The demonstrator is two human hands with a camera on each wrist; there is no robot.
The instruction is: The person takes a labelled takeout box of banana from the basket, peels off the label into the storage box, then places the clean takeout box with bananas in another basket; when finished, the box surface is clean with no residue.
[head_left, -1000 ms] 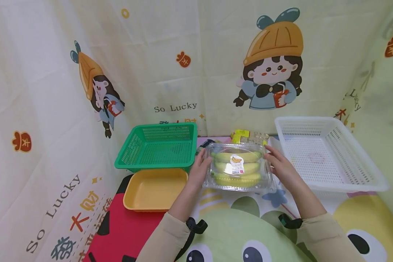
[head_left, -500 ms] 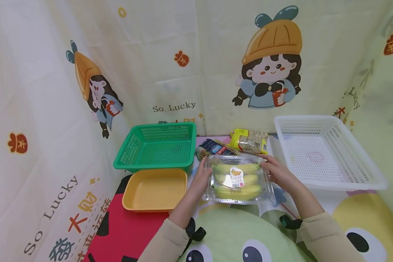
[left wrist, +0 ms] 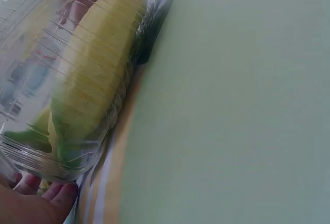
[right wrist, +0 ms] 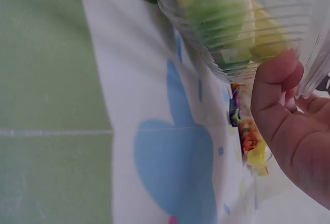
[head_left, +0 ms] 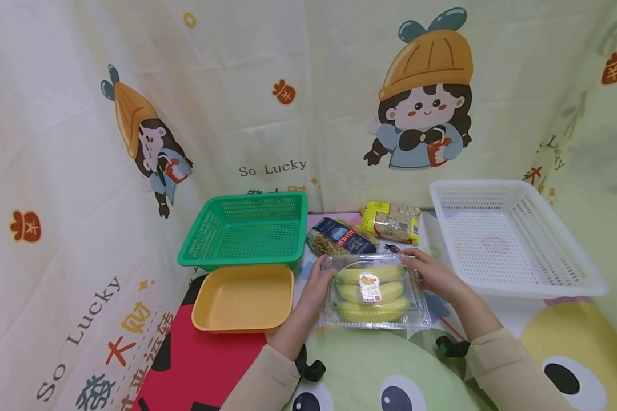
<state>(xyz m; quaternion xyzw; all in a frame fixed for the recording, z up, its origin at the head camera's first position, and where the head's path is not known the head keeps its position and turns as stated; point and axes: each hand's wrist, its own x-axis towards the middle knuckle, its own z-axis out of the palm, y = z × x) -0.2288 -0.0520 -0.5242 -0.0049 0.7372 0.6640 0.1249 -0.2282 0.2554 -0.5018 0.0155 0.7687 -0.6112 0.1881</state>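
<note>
A clear plastic box of bananas (head_left: 339, 317), with a white banana label on its lid, is held between both hands at the middle of the head view. My left hand (head_left: 313, 292) grips its left side; the left wrist view shows the fingertips (left wrist: 65, 193) at the end of the box. On the right, my right hand (head_left: 436, 275) pinches the upper right corner; the right wrist view shows the thumb (right wrist: 270, 82) against the ribbed wall. Whether the box's underside touches the cloth, I cannot tell.
Behind the box lie a dark-blue-labelled pasta bag (head_left: 334, 235), a yellow and clear food bag (head_left: 391, 221) and a small purple wrapper (head_left: 392, 248). A green basket (head_left: 257, 240) and a yellow tray (head_left: 243, 299) stand left. A white basket (head_left: 499, 240) stands right.
Both hands have brought the banana box nearer the person, down in the head view. The pasta bag, the yellow bag and the purple wrapper behind it have come into fuller view.
</note>
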